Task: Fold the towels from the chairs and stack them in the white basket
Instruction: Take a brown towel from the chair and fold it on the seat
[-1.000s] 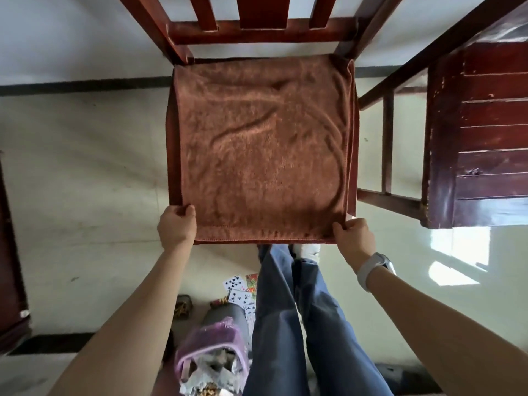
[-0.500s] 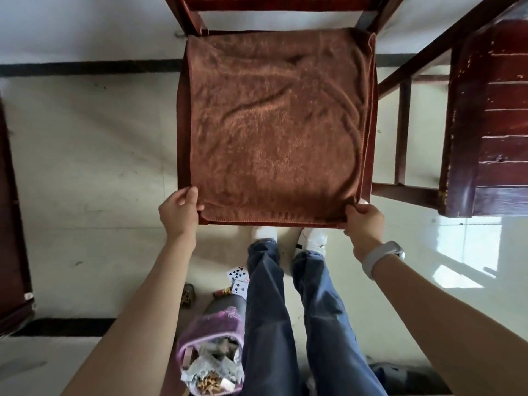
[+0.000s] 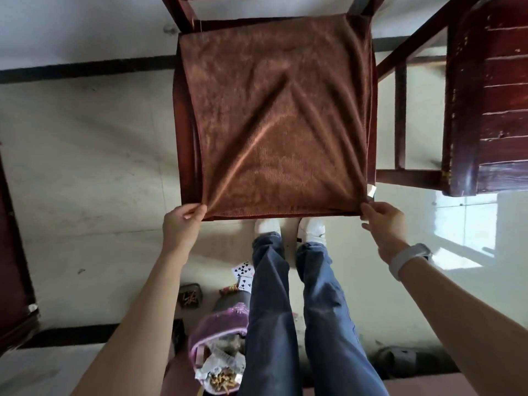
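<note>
One red-brown wooden chair (image 3: pixel 185 144) fills the upper centre of the frame, and a brown towel (image 3: pixel 280 118) lies spread over its seat. A second dark wooden chair (image 3: pixel 491 104) stands at the upper right. Lower left of the towel, the left hand (image 3: pixel 181 228) pinches its near corner, raising a diagonal ridge. Lower right, the right hand (image 3: pixel 384 224) pinches the other near corner. A grey wristband (image 3: pixel 407 258) circles the right wrist.

Open floor (image 3: pixel 85 155) left of chair (image 3: pixel 185 138); second chair (image 3: pixel 485 95) close on right
</note>
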The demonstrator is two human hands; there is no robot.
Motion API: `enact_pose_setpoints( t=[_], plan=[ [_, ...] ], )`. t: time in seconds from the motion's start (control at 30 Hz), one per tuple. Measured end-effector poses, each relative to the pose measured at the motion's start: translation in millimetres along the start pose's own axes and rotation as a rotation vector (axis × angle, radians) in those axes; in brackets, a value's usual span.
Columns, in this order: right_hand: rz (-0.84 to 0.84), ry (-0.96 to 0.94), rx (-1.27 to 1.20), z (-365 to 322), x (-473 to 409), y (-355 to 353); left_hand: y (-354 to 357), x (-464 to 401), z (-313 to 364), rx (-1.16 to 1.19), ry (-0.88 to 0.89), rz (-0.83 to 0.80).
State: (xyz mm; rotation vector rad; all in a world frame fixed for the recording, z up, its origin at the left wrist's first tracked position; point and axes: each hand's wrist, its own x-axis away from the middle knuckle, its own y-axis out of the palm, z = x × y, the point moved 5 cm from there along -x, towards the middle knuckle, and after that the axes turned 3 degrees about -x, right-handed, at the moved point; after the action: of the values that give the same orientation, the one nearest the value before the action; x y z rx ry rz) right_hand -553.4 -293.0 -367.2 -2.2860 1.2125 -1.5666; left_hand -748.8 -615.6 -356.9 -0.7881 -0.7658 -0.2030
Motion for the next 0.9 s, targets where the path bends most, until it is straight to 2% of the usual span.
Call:
enact_pose_setpoints(
  t=[0.23,0.33,0.4,0.5,0.63,0.8,0.9],
  plan=[
    [-0.018,0.11,-0.284,-1.5,-0.5,10.0,6.1,-3.2,-2.4,0.244,-0.176,-0.008],
    [-0.092,0.116,-0.224,-6.6,0.1,14.2,6.4,-4.2,-5.1,0.205,-0.182,-0.061],
    [-0.083,0.103,-0.186,-7.4,-2.0,11.4,2.9,-3.8,-7.8,0.234,-0.187,-0.034],
    [-0.01,0.06,-0.188,-7.3,-4.4,-1.5,-4.9,-1.4,-7.7,0.394,-0.214,0.022],
    [-0.005,0.023,-0.225,-5.5,1.6,-10.3,-6.7,0.6,-9.5,0.567,-0.294,-0.018],
    [-0.033,0.188,-0.5,1.6,6.0,-7.5,-5.7,1.9,-14.3,0.76,-0.364,-0.039],
    [-0.034,0.267,-0.582,6.4,7.2,-6.6,-4.5,2.3,-18.1,0.814,-0.384,-0.043]
  ],
)
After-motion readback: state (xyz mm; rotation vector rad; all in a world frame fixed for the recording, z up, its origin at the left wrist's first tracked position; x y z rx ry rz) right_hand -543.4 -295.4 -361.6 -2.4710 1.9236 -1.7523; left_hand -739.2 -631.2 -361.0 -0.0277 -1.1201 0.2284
